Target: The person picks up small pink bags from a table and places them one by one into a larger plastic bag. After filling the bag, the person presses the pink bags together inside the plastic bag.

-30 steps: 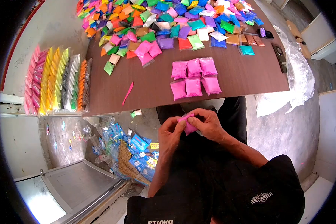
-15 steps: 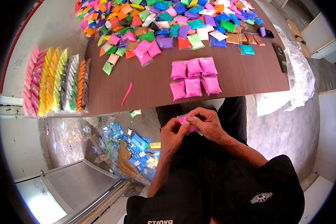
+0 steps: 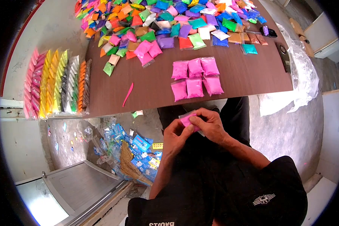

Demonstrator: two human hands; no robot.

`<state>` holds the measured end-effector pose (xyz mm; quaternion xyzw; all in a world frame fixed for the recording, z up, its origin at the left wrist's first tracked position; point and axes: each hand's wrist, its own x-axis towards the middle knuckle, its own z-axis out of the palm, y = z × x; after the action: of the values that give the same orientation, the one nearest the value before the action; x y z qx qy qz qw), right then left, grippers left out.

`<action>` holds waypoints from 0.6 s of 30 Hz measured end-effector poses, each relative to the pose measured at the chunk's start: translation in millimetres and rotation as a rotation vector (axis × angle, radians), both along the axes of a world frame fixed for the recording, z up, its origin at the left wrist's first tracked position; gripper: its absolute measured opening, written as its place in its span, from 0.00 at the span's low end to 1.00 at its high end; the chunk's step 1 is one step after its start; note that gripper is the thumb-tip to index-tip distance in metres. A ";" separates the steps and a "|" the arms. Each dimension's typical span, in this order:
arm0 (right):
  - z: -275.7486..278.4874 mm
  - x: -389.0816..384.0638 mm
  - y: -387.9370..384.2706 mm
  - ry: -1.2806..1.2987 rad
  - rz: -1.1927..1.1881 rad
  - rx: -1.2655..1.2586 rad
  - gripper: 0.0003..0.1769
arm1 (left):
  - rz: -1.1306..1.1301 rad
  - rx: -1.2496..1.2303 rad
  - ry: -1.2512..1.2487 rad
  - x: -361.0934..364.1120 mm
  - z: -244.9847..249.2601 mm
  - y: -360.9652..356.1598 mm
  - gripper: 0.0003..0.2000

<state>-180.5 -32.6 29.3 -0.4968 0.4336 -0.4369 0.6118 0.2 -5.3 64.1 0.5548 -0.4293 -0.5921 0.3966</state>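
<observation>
A small pink packet [image 3: 187, 119] in clear film is held between both hands, in front of the table edge and above the lap. My left hand [image 3: 176, 134] pinches its lower left side with thumb and fingers. My right hand [image 3: 210, 124] grips its right side, the thumb lying across the front. On the table, just beyond the hands, several pink packets [image 3: 194, 87] lie in two rows, face up. To their left a pink plastic knife-like tool [image 3: 128, 94] rests on the brown tabletop [image 3: 150, 81].
A large heap of coloured packets [image 3: 184, 31] covers the table's far side. Twisted coloured strips in bags [image 3: 56, 83] stand at the left. A dark device [image 3: 283, 56] lies at the right edge. Below are a straw broom [image 3: 129, 162] and blue wrappers [image 3: 141, 143].
Both hands keep hold of the pink packet in nearly the same place. The fingers have shifted slightly, and a little more of the packet's pink face shows between the thumbs.
</observation>
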 end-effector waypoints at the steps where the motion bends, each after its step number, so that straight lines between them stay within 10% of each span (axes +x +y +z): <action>1: -1.0 -0.3 -0.2 -0.001 0.002 0.000 0.10 | 0.002 0.000 -0.001 -1.2 -1.8 0.8 0.11; 18: 4.3 -3.9 0.5 -0.031 0.058 0.077 0.14 | -0.013 0.064 0.083 4.1 -4.2 2.7 0.14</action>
<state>-184.3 -32.0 33.6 -0.4785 0.4262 -0.4097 0.6493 4.2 -2.7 59.9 0.5394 -0.3969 -0.6306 0.3922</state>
